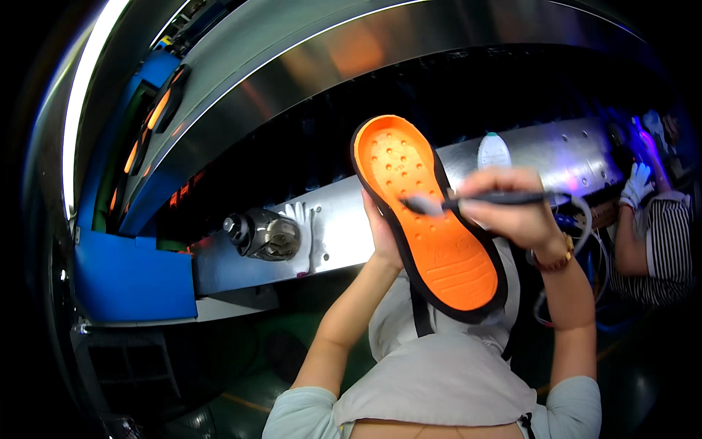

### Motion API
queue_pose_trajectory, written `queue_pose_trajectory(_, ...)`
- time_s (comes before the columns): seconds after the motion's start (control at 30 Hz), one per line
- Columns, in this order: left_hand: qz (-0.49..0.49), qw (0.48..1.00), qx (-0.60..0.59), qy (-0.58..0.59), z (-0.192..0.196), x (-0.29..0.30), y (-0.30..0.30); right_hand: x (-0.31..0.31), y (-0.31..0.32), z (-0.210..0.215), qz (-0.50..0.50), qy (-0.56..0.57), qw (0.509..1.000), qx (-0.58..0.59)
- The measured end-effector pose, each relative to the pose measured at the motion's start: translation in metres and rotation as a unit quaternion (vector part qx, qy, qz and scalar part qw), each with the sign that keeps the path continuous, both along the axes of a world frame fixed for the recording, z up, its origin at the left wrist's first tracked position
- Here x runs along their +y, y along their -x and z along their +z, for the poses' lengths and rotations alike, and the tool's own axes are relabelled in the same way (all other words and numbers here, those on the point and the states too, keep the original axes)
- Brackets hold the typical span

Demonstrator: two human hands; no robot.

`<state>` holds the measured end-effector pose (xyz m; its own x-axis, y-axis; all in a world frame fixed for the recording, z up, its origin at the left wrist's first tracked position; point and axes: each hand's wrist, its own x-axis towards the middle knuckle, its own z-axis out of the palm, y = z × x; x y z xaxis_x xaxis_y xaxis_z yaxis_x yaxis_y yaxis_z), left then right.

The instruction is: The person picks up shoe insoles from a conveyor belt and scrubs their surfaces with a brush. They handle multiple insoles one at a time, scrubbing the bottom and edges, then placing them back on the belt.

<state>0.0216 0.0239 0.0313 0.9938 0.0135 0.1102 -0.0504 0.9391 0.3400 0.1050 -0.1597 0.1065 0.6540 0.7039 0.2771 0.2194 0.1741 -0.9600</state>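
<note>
My left hand [382,238] is closed around the left edge of a shoe sole [461,274], with its fingers hidden beneath. The sole has an orange inner face with small dimples and a black rim, and is tilted up in front of me. In a pinch, my right hand [512,212] grips a brush [504,197] with a dark handle. Its pale, blurred bristles lie over the middle of the orange face; whether they press on it I cannot tell. A pale hose hangs beside my right wrist.
On the metal ledge [344,230] stand a clear bottle [274,235] with a dark lid and a white glove [301,241]. A white oval piece [494,151] lies beyond the sole. Black-and-orange soles [159,110] sit at the far left. At right is another person's gloved hand [636,186].
</note>
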Motion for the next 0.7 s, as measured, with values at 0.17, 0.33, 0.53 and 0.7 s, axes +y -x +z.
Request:
queue_pose_trajectory(0.17, -0.033, 0.999, 0.001, 0.011, 0.008, -0.016, 0.002, 0.018, 0.005, 0.014, -0.012, 0.023, 0.992, -0.127)
queue_pose_trajectory(0.33, 0.107, 0.976, 0.159, -0.106, 0.014, -0.009, 0.004, 0.009, 0.014, 0.015, 0.141, -0.097, 0.985, -0.01)
queue_pose_trajectory(0.53, 0.11, 0.978, 0.124, -0.125, 0.018, -0.011, 0.0, 0.007, 0.015, 0.011, 0.06, -0.018, 0.991, -0.119)
queue_pose_trajectory(0.7, 0.122, 0.981, 0.086, -0.126, 0.021, -0.001, -0.005, 0.003, 0.017, 0.011, 0.034, -0.072, 0.995, 0.067)
